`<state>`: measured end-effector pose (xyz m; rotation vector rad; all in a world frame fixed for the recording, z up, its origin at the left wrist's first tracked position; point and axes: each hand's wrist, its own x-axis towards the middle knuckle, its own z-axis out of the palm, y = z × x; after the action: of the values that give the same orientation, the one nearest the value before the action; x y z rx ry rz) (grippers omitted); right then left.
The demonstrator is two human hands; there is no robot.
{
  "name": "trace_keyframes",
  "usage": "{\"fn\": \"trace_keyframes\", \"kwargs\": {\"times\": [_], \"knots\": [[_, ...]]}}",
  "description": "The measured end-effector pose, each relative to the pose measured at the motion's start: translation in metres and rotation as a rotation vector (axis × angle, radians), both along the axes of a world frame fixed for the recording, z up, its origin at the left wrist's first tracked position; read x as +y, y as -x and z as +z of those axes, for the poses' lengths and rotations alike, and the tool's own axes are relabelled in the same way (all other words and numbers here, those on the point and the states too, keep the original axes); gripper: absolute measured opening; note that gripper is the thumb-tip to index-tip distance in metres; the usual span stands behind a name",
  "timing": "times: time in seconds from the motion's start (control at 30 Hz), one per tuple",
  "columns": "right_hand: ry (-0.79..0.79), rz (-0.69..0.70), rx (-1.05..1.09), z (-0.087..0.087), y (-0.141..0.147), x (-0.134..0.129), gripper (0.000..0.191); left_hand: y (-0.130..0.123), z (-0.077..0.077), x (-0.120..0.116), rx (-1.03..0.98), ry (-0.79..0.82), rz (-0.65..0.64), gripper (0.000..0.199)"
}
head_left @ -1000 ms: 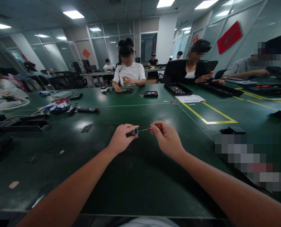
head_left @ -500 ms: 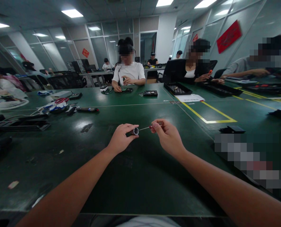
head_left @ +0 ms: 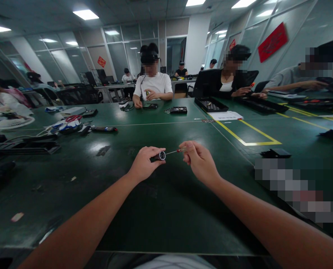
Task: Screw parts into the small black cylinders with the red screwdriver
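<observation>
Between the thumb and fingers of my left hand [head_left: 144,163] is a short dark cylinder with a silver ring at its open end [head_left: 162,155]; its exact kind is unclear. The ringed end faces towards me. My right hand [head_left: 200,160] is closed around the handle of a screwdriver [head_left: 180,150], which has a red and clear grip and a thin metal shaft. The shaft points left, and its tip meets the edge of the cylinder's ringed end. Both hands are held above the green table [head_left: 166,216].
Scissors [head_left: 73,118] and cables lie at the left, near a dark pen-like tool [head_left: 104,129]. Black trays [head_left: 211,105] stand across the table, beside a white paper [head_left: 225,116]. A small black box [head_left: 275,153] is at the right. Several people sit around.
The fingers of my right hand have shifted on the screwdriver handle, showing more of its grip. The cylinder stays in my left hand, almost in the same place.
</observation>
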<state>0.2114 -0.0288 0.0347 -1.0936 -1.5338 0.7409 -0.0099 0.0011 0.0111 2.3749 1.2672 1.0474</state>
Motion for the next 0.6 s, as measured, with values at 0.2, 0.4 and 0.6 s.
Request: {"fn": "trace_keyframes", "kwargs": {"times": [0.2, 0.4, 0.6], "knots": [[-0.045, -0.065, -0.068, 0.0003, 0.0004, -0.0021, 0.027, 0.001, -0.0012, -0.0002, -0.007, 0.009, -0.02, 0.047], [-0.065, -0.028, -0.089, -0.0005, -0.0011, -0.0035, 0.029, 0.0008, -0.0023, 0.0012, -0.003, 0.007, -0.009, 0.048], [-0.072, -0.068, -0.194, 0.0043, 0.001, -0.0039, 0.03, 0.0017, -0.0026, 0.0016, -0.007, 0.028, 0.012, 0.047]]}}
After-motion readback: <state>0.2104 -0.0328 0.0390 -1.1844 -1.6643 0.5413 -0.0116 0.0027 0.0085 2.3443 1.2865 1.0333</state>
